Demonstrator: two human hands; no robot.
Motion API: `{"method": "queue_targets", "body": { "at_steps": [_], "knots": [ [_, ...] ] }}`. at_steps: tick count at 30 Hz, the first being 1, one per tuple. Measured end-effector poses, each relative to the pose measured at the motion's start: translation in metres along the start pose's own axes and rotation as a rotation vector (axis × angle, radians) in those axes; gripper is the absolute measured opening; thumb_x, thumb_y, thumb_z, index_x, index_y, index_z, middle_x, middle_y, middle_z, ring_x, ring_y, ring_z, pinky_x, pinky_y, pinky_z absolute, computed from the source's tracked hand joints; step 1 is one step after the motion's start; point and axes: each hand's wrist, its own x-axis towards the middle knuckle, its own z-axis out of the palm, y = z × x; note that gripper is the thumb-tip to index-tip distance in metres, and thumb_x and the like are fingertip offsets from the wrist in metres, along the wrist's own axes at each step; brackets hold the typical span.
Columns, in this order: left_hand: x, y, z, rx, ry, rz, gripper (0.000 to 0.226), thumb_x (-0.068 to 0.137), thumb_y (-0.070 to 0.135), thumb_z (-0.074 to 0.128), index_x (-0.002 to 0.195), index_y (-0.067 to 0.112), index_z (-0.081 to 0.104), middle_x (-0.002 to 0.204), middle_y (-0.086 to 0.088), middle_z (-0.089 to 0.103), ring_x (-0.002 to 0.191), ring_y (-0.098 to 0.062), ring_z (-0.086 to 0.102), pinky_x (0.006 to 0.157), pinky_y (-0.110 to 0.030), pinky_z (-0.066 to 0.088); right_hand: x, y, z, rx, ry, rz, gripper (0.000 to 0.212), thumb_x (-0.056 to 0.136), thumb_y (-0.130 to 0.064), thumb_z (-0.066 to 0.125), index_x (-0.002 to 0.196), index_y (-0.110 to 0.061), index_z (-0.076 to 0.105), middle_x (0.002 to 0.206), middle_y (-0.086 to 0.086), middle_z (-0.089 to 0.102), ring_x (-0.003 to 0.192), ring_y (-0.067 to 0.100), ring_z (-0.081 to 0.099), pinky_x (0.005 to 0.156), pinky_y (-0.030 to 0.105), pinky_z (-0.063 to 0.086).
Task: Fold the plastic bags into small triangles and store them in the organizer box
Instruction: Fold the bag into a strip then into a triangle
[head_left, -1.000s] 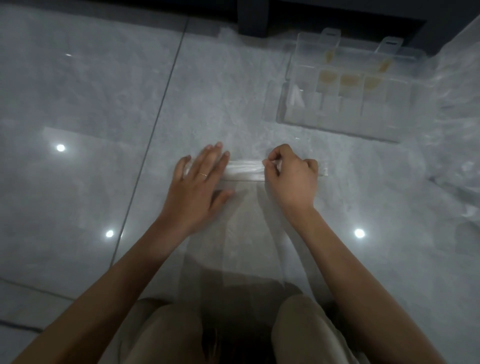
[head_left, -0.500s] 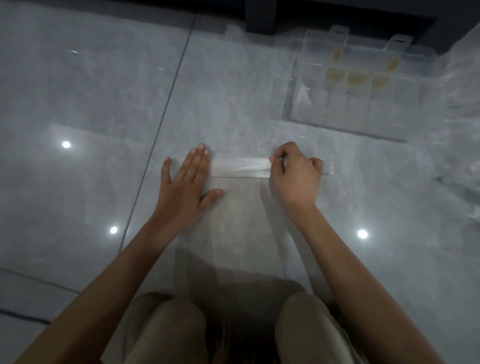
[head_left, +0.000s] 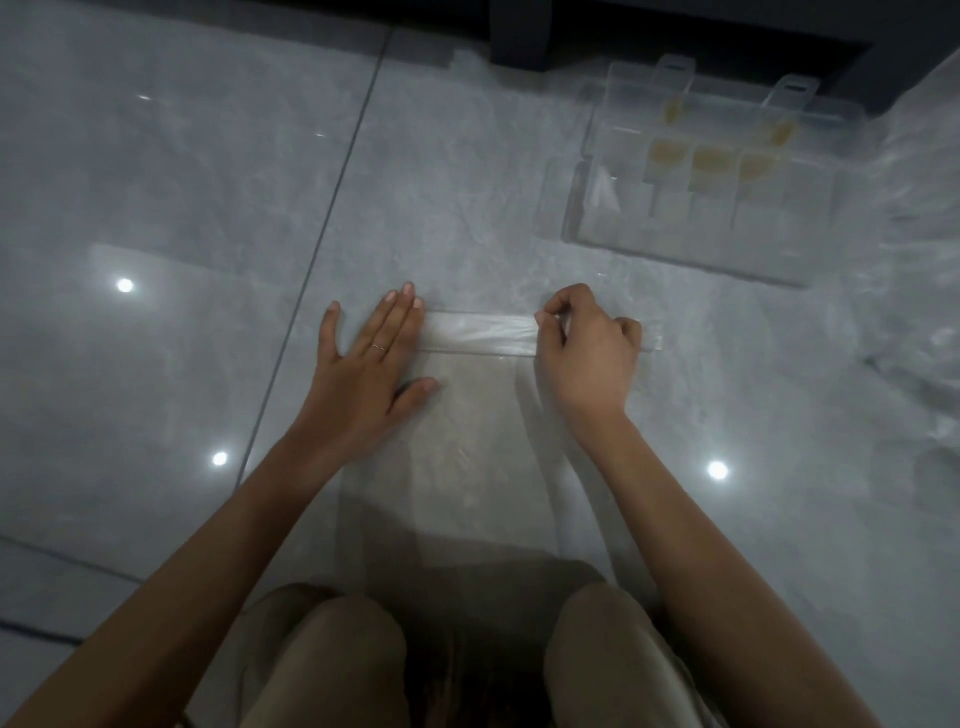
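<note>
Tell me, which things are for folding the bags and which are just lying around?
For the job: plastic bag, left hand pressing it, right hand pinching its folded edge, organizer box, crumpled plastic, probably more bags.
Just lying about: dark furniture leg, grey floor tiles.

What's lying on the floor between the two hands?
In the head view, a folded strip of the clear plastic bag stretches between the flat left hand and the right hand pinching it.
</note>
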Motion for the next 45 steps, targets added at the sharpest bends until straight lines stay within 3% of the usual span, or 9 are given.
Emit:
{"method": "queue_targets", "body": {
  "at_steps": [12,14,17,22,24,32,39,42,45],
  "knots": [
    [0.002,-0.005,0.003,0.017,-0.037,0.008,0.075,0.095,0.058,0.022,0.153,0.01,0.021,0.16,-0.006,0.018,0.145,-0.007,0.008,0.114,-0.056,0.001,0.0,-0.004,-0.003,-0.014,-0.004,0.009,0.003,0.093,-0.019,0.055,0.094,-0.016,0.057,0.06,-0.015,0.045,0.055,0.001,0.042,0.08,0.022,0.021],
    [0.002,-0.003,0.004,0.036,-0.031,0.006,0.075,0.095,0.058,0.023,0.153,0.01,0.021,0.16,-0.006,0.019,0.145,-0.008,0.009,0.114,-0.056,0.001,-0.003,-0.007,-0.003,-0.012,0.058,0.002,0.011,0.093,-0.024,0.056,0.098,-0.015,0.059,0.081,-0.008,0.057,0.073,0.012,0.054,0.08,0.025,0.021],
    [0.002,-0.002,0.006,0.052,-0.02,-0.001,0.075,0.095,0.058,0.024,0.152,0.009,0.022,0.159,-0.007,0.02,0.146,-0.011,0.014,0.114,-0.054,-0.002,-0.018,-0.026,0.003,-0.077,0.203,-0.218,0.032,0.093,-0.033,0.048,0.114,-0.014,0.062,0.117,0.008,0.058,0.108,0.023,0.049,0.091,0.034,0.027],
    [0.0,-0.005,0.007,0.062,-0.026,0.057,0.07,0.093,0.045,0.03,0.151,0.008,0.026,0.158,-0.011,0.024,0.146,-0.017,0.016,0.112,-0.059,0.0,-0.041,-0.062,0.04,-0.134,-0.301,-0.544,0.069,0.097,-0.049,0.019,0.151,-0.006,0.025,0.159,0.01,0.021,0.148,0.022,0.015,0.12,0.031,0.004],
    [0.0,-0.006,0.008,0.071,-0.012,0.07,0.068,0.091,0.043,0.033,0.15,0.008,0.027,0.157,-0.012,0.027,0.144,-0.018,0.019,0.111,-0.058,0.0,-0.042,-0.06,0.052,-0.216,-0.353,-0.533,0.075,0.095,-0.055,0.014,0.152,-0.006,0.018,0.161,0.01,0.015,0.149,0.019,0.011,0.121,0.03,0.001],
    [0.002,-0.009,0.001,0.087,-0.046,0.028,0.079,0.094,0.06,0.021,0.15,0.005,0.027,0.158,-0.01,0.025,0.144,-0.015,0.023,0.113,-0.057,0.002,-0.036,-0.009,0.025,-0.315,-0.261,-0.424,0.076,0.095,-0.059,0.023,0.147,-0.005,0.036,0.155,0.011,0.033,0.143,0.022,0.032,0.117,0.031,0.011],
    [-0.003,-0.014,-0.001,0.092,-0.062,0.014,0.079,0.096,0.061,0.017,0.15,0.005,0.027,0.157,-0.011,0.028,0.143,-0.016,0.026,0.114,-0.054,-0.002,-0.037,0.025,-0.002,-0.415,-0.228,-0.327,0.08,0.097,-0.061,0.006,0.151,-0.006,0.028,0.157,0.01,0.027,0.144,0.022,0.027,0.117,0.032,0.009],
    [-0.002,-0.016,-0.001,0.093,-0.073,0.022,0.081,0.096,0.062,0.012,0.15,0.004,0.027,0.157,-0.012,0.027,0.143,-0.015,0.022,0.114,-0.051,-0.007,-0.033,0.024,-0.003,-0.317,-0.187,-0.316,0.065,0.099,-0.049,0.02,0.148,-0.009,0.036,0.154,0.007,0.035,0.141,0.02,0.034,0.115,0.034,0.017],
    [-0.003,-0.015,-0.001,0.089,-0.033,0.048,0.075,0.098,0.056,0.018,0.15,0.003,0.024,0.157,-0.014,0.023,0.145,-0.016,0.018,0.114,-0.051,-0.009,-0.013,0.022,-0.02,0.006,-0.065,-0.174,0.045,0.097,-0.029,0.036,0.134,-0.014,0.056,0.134,0.003,0.059,0.124,0.02,0.053,0.105,0.036,0.033]
  ]
}}
